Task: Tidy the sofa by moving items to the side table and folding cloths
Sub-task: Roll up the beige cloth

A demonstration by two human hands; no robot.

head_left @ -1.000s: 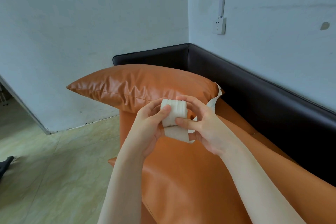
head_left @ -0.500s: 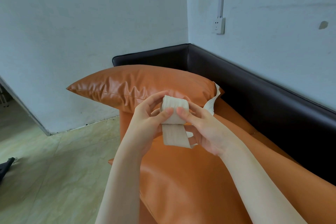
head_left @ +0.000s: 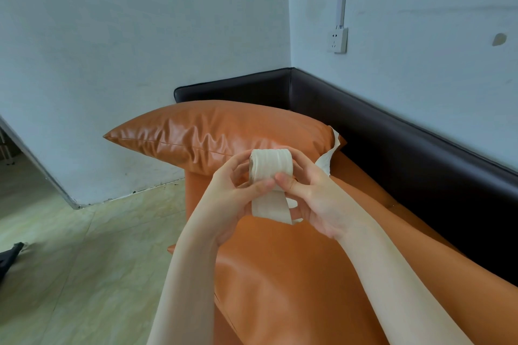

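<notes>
Over the seat: both forearms reach out from the bottom edge above the orange sofa seat, and the hands meet in the air short of the pillow.
Left hand: the left hand pinches the roll from its side; its fingers curl onto the front of the cloth.
Right hand: the right hand grips the other side, thumb pressed on the front, the rest wrapped behind.
Cloth: the cream strip of cloth is held off the sofa, wound into a thick roll at the top, with a short tail hanging below.
Change: the roll is fatter and sits higher than a second ago; the loose tail has lengthened in front while the thumbs have come together at the middle.
Meaning: judged from this, the cloth is mid-rolling, not yet set down; no table is in view.
Behind: a second pale cloth lies against the orange pillow, under the black backrest.
</notes>
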